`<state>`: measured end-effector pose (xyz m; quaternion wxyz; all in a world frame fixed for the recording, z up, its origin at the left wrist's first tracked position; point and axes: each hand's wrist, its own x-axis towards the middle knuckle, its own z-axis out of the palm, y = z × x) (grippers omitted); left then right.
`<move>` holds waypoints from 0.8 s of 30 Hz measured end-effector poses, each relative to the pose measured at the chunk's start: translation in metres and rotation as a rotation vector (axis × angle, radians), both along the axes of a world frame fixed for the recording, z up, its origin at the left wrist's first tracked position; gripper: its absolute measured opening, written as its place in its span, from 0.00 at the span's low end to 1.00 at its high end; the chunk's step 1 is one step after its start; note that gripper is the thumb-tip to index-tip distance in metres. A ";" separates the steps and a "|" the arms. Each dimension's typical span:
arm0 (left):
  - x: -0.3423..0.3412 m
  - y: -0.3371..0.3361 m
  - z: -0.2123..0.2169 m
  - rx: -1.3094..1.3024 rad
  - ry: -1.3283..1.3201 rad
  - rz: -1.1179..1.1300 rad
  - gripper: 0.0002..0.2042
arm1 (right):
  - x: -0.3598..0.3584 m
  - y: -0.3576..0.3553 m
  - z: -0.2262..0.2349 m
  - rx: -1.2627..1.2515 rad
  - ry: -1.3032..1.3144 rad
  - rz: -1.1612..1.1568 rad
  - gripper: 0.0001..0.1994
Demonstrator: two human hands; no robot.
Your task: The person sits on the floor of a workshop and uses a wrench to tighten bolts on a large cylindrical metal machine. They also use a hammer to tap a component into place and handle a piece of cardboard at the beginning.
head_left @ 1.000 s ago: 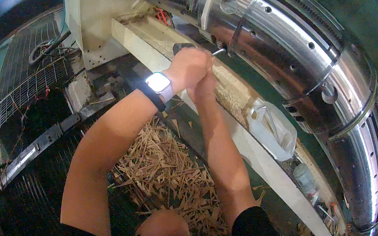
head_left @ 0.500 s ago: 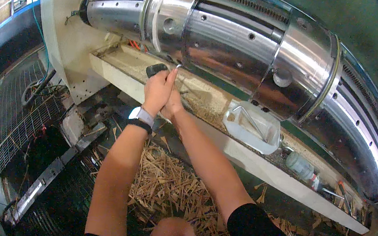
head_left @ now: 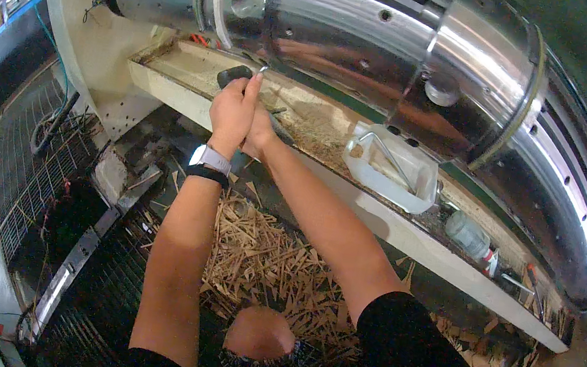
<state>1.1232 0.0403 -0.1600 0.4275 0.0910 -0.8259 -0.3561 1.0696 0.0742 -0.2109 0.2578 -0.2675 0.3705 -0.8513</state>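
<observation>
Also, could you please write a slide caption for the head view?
Left hand grips a dark-handled tool near a shiny metal cylinder and beige trough, right hand close by.

Black tool end (head_left: 233, 76), partly hidden; bright metal tip (head_left: 263, 69) beside it, near shiny holed cylinder's (head_left: 345, 29) underside.

- So the main carrier here is a long cream trough (head_left: 407, 229) running under the big metal roller, low walls, pretty grubby inside.
- Its bed's got a coat of tan dust (head_left: 317, 123), with darker grime in places.
- Around the middle sits a whitish, see-through plastic container (head_left: 387, 188), open at the top.
- Just right of that, a clear bottle (head_left: 466, 233) on its side.
- Further right, a tool with an orange-red handle (head_left: 531, 274).
- Below is a dark floor (head_left: 95, 313), with a messy heap of thin brown scraps (head_left: 262, 247) on it.
</observation>
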 end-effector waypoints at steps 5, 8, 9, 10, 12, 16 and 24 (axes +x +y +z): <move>-0.005 0.003 0.001 -0.001 -0.025 0.018 0.23 | -0.005 0.001 0.000 0.006 0.048 -0.025 0.19; 0.000 -0.002 0.001 0.060 -0.086 -0.014 0.24 | 0.000 0.005 0.003 0.000 0.002 0.002 0.19; 0.003 -0.002 0.001 0.094 -0.124 -0.033 0.24 | 0.002 0.008 0.003 -0.005 -0.021 0.016 0.19; 0.002 -0.002 0.001 0.091 -0.089 -0.036 0.24 | 0.002 0.007 0.003 -0.002 -0.042 0.034 0.19; 0.000 -0.001 -0.002 0.084 -0.021 -0.039 0.25 | 0.004 0.003 0.003 0.004 -0.086 0.073 0.18; -0.007 0.006 0.004 0.048 -0.019 0.001 0.25 | -0.012 0.008 -0.001 0.101 0.086 -0.039 0.19; 0.003 0.022 0.000 0.228 -0.036 0.012 0.27 | 0.015 0.031 0.002 0.224 -0.151 -0.094 0.28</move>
